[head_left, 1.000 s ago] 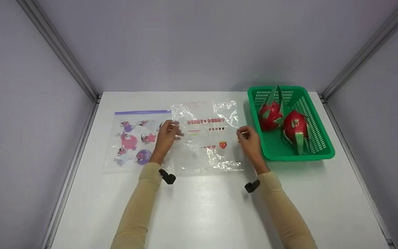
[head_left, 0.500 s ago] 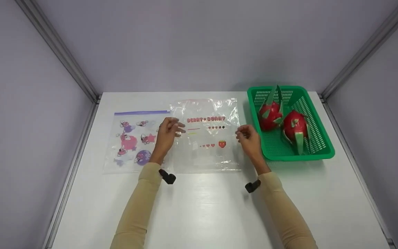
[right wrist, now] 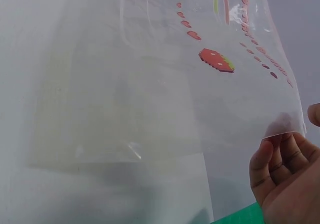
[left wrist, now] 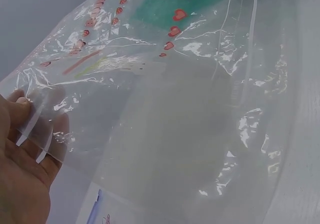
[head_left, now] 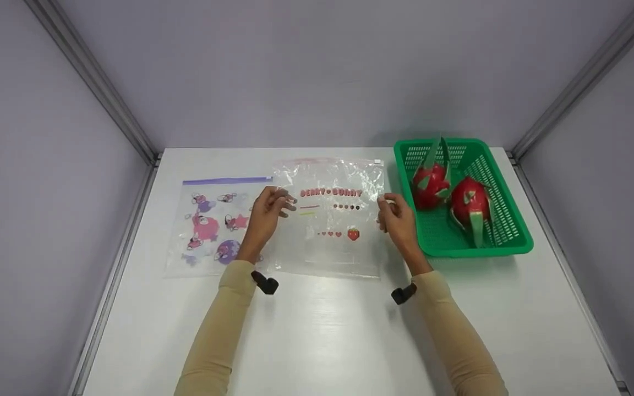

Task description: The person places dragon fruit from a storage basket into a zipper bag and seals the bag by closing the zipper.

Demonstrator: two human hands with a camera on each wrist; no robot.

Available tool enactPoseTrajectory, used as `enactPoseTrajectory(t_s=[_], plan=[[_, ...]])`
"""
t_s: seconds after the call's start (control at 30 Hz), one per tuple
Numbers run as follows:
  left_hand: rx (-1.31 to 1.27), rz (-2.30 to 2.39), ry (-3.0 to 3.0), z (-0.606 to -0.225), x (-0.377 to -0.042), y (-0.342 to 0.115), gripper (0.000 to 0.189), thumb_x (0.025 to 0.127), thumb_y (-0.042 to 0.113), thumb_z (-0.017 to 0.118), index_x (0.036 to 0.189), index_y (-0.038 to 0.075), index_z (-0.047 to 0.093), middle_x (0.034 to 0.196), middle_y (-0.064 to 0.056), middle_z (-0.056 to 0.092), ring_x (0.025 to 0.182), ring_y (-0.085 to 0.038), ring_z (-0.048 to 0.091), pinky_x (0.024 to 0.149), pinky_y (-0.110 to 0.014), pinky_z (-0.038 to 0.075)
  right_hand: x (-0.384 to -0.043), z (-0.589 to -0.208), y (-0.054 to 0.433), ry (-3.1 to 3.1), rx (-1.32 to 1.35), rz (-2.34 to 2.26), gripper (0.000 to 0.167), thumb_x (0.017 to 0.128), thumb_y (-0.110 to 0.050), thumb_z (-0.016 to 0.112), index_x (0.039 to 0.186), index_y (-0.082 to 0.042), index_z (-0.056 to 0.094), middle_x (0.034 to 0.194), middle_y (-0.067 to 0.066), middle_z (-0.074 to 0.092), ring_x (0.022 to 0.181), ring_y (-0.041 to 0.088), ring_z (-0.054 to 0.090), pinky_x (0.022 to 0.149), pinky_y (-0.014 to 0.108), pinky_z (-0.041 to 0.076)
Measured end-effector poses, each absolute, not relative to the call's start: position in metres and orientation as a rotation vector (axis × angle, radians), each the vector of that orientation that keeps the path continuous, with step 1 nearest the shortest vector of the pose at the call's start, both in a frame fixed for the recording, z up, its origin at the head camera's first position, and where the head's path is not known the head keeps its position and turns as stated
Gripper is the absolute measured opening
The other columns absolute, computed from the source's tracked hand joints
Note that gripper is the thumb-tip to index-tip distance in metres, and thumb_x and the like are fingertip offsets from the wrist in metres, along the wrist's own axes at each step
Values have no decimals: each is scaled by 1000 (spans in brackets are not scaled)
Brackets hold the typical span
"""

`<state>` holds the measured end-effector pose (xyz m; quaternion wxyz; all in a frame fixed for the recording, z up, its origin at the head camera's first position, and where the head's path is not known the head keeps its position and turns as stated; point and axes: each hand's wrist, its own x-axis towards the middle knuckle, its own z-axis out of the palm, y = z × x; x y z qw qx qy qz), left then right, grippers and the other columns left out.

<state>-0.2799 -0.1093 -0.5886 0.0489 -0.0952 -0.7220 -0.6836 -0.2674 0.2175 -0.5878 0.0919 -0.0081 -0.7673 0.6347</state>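
In the head view, my left hand (head_left: 269,214) grips the left edge of a clear zip bag (head_left: 322,250) printed with red lettering, hearts and a strawberry. Its thumb lies in front of the film and its fingers show through from behind in the left wrist view. My right hand (head_left: 398,218) holds the opposite edge, its curled fingers (right wrist: 280,159) partly behind the film. Between them the bag hangs spread and tilted, lifted off the table. Beneath its left side lies another clear zip bag (head_left: 205,225), with a purple zip strip and pink and purple cartoon prints.
A green plastic basket (head_left: 474,252) stands at the right, beside my right hand. Inside it are two red dragon fruits (head_left: 431,187) with green leaf tips. Pale panels enclose the white table (head_left: 317,335) at the back and sides.
The strawberry-printed bag has shifted slightly and its film has smoothed, with fewer creases along the lower part. Both hands keep hold of its edges; my right hand has risen a little.
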Motion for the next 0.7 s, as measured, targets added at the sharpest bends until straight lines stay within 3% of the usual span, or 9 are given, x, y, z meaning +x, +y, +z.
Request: enactPoseTrajectory(t_s=[0.27,0.57,0.7], plan=[[-397,-2100,-2174,-583,-278,-111,23,113,12,50,129,-4,56,119,-21,72,104,-29,73,89,-44,58,-270,-577,219,-2250,33,1787,16,107,-19,65,113,-4,66,90,8,69,61,14,61,48,22,47],[-456,-2108,-2149,-578,-279,-109,24,113,12,50,128,-5,57,118,-23,71,106,-38,72,88,-40,58,-272,-565,221,-2204,63,1835,21,109,-23,64,120,-5,66,86,16,74,54,15,60,47,28,46],[-437,-2106,-2156,-574,-280,-107,21,113,13,51,127,0,59,117,-22,72,104,-34,73,87,-39,58,-272,-561,221,-2192,60,1862,25,109,-25,64,124,-6,68,86,16,76,52,17,60,47,26,45]])
